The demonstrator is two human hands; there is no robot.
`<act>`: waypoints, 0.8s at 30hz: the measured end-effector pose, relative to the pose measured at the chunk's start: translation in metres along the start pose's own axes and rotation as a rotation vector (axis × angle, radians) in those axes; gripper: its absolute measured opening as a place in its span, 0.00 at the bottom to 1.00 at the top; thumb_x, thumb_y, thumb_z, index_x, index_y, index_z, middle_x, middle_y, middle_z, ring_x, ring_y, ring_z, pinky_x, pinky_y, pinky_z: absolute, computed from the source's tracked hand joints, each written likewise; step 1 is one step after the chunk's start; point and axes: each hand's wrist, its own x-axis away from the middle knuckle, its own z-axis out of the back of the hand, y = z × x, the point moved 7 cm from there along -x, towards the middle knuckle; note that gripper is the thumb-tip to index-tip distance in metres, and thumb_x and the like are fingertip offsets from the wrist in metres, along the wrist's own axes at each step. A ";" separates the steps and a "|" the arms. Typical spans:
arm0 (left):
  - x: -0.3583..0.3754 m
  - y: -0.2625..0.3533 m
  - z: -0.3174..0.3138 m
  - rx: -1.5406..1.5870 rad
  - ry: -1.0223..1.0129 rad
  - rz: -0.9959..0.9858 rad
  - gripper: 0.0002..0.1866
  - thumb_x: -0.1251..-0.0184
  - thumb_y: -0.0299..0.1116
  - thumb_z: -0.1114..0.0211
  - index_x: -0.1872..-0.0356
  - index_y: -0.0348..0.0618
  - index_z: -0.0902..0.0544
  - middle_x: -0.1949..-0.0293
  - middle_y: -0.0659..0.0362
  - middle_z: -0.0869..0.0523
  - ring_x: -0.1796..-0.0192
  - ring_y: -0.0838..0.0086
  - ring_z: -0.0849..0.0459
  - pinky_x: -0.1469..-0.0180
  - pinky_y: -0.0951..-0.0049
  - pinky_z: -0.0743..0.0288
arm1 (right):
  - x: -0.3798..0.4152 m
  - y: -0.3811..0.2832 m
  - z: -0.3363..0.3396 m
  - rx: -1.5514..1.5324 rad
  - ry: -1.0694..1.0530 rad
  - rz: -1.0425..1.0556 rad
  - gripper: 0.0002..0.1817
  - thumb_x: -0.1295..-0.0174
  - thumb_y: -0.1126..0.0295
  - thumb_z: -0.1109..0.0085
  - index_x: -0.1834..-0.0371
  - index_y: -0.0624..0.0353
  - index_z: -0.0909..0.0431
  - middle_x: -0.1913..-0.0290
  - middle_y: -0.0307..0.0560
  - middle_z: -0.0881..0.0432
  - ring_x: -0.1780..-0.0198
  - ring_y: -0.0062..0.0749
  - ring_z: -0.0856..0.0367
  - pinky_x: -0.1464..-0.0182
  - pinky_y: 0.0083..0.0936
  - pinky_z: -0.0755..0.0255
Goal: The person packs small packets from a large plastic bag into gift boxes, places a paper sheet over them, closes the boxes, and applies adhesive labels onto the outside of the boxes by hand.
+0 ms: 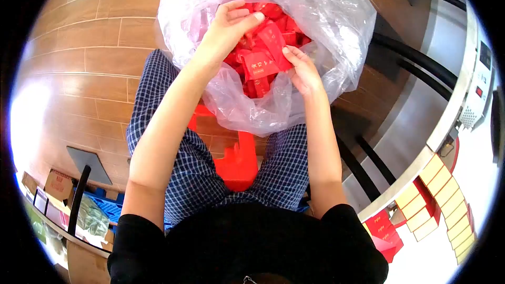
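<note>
A large clear plastic bag point(336, 16) stands open in front of my knees, filled with small red packets point(258, 87). My right hand point(304, 71) pinches the lower end of a red packet point(272, 39) between thumb and fingers, at the right side of the pile. Over the bag's left side is my left hand point(230, 27), its fingers loosely bent and the thumb apart, with nothing visible in it. Another red packet point(259, 64) with pale printed characters lies on top, just below the held one.
A red plastic stool point(236, 165) is between my legs. To the right, a white table point(392, 194) carries yellow-sided boxes point(421, 210), red boxes point(383, 229) and a white device point(480, 87). Black table legs point(415, 58) stand beside the bag. Cardboard boxes point(59, 185) are at lower left.
</note>
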 end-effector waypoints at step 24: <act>0.023 -0.035 -0.043 0.083 -0.478 0.401 0.34 0.37 0.49 0.33 0.35 0.42 0.34 0.41 0.56 0.26 0.39 0.74 0.28 0.37 0.72 0.34 | 0.064 -0.069 -0.065 0.334 -0.109 0.478 0.06 0.36 0.80 0.53 0.61 0.61 0.25 0.62 0.36 0.24 0.58 0.23 0.25 0.50 0.22 0.31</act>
